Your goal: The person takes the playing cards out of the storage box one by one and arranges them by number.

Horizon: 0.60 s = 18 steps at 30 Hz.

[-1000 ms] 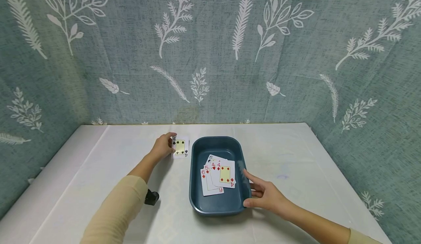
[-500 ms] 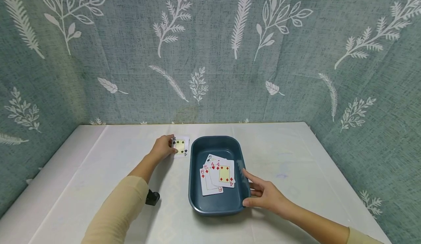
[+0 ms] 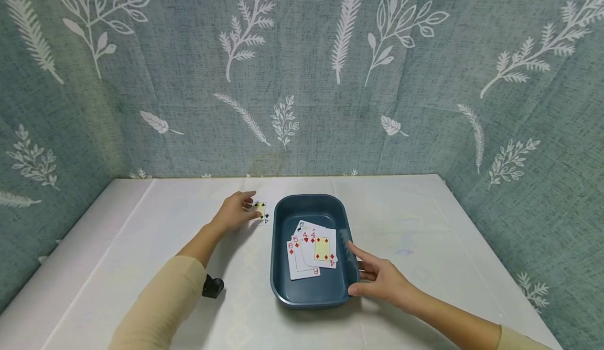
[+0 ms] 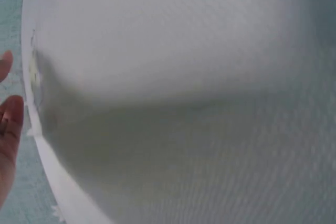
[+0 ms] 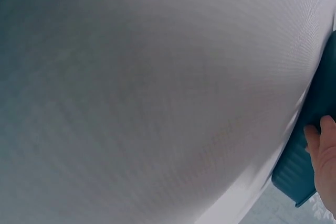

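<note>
A four of spades [image 3: 263,210] lies near the back of the table, left of the tray, partly hidden by my left hand [image 3: 233,212]. That hand is over it with thumb and fingers spread apart; the left wrist view shows a gap between the thumb [image 4: 6,64] and a finger [image 4: 13,111]. A dark blue tray [image 3: 311,291] stands in the middle, holding several overlapping face-up cards, with the four of diamonds [image 3: 323,248] on top. My right hand [image 3: 387,283] rests against the tray's right side, its index finger and thumb at the rim and the other fingers along the outer wall.
A white cloth [image 3: 406,208] covers the table. Patterned grey-green fabric [image 3: 302,77] hangs behind it and along both sides. A small black device [image 3: 213,287] shows beside the left forearm.
My left hand has shifted slightly right over the four of spades, its fingers now more spread and covering the card's left part. The right hand and tray stay in place.
</note>
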Motion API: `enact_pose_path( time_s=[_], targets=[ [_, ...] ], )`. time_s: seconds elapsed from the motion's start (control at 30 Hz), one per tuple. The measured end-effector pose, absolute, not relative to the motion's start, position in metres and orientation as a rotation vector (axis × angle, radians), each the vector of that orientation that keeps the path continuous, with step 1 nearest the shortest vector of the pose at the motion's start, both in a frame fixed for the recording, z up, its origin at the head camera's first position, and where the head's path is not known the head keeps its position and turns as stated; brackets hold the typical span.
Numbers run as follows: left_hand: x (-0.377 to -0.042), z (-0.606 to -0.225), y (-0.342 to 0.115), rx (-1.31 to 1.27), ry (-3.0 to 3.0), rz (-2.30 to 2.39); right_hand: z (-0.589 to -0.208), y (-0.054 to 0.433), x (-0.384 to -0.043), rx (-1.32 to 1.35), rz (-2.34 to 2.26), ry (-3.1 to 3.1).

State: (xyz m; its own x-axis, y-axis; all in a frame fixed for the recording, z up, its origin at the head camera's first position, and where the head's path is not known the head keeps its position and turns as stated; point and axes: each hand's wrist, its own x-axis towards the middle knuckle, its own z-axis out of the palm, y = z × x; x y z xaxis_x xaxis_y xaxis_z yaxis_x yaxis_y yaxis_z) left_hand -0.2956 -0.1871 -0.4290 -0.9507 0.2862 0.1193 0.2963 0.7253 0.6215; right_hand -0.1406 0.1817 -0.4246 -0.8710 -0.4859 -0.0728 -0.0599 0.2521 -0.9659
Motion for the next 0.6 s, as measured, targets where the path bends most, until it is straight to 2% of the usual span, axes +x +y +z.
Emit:
enact_pose_path(
  time_s=[0.6],
  targets=[
    [-0.284, -0.409, -0.170, -0.664, -2.732, -1.201, -0.426, 0.182, -0.142, -0.517, -1.601, 2.261]
  ],
)
